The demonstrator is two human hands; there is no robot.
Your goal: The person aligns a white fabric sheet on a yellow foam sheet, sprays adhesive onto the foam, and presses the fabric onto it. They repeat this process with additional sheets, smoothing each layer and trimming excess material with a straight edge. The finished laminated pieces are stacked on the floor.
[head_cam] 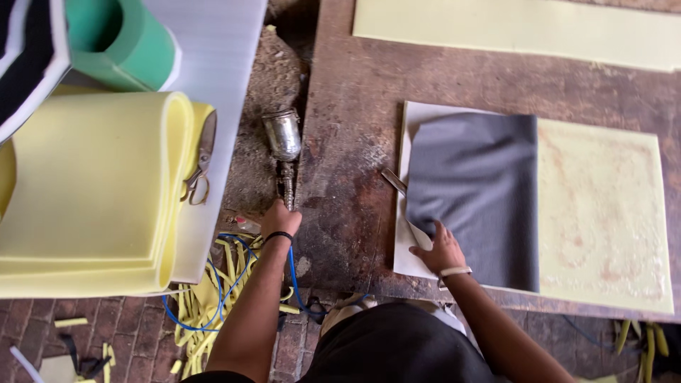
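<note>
Looking down from the head view, the left hand (279,218) is clamped around the grip of a metal spray gun (283,145) at centre frame, beside the wooden table's (347,106) edge; the right hand (441,248) lies with fingers spread flat on grey fabric (482,191), lower centre, over a yellow foam sheet (603,206); scissors (201,163) rest on stacked foam (92,191) at left.
</note>
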